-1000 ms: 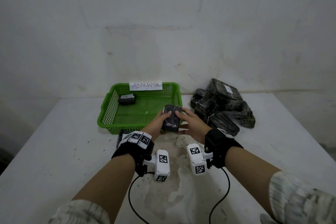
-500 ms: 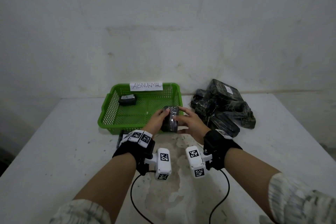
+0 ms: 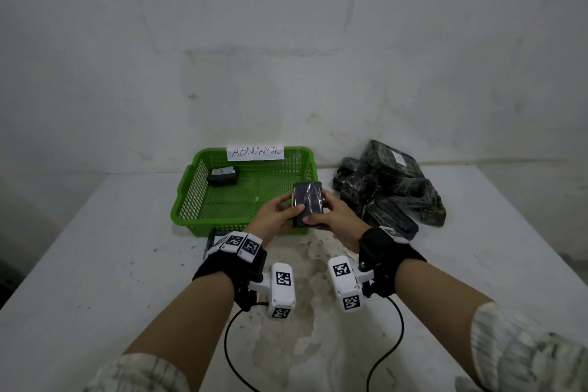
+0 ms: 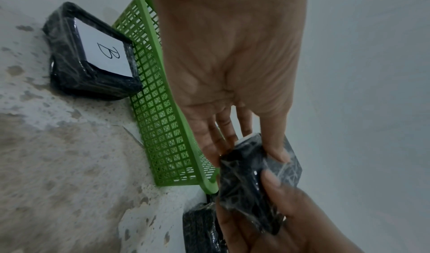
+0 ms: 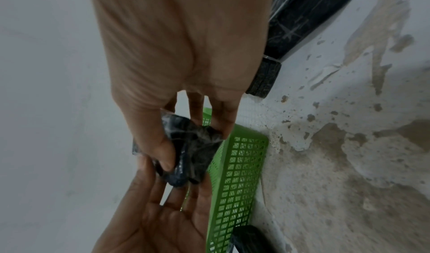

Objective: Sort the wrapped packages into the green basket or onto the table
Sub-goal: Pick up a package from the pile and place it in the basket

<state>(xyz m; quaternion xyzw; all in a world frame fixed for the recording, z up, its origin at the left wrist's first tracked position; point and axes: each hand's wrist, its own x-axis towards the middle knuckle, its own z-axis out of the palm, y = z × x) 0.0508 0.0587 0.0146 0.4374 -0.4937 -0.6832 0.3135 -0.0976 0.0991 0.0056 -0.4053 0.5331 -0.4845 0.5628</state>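
The wrapped package [image 3: 307,203] sits between my 2 hands, lifted over the near right corner of the green basket [image 3: 191,187], its dark glossy face tilted up toward me. Farthest left, 1 package with a white label [image 3: 222,175] lies inside the basket near the far left corner. On the table [image 3: 95,264] just outside the basket's near wall lies a package marked B [image 4: 93,54], touching the mesh in the left wrist view. A paper sign reading ABNORMAL [image 3: 255,152] is stuck on the basket's far rim. My left hand [image 3: 274,216] holds the package's left edge, thumb on top and fingers curled beneath it. My right hand [image 3: 334,216] grips the right edge, thumb pressed on the plastic wrap near the bottom corner, fingers behind. Further right, a pile of wrapped packages [image 3: 391,187] rests on the table against the wall, well apart from the basket, 1 of them with a pale label on its top face.
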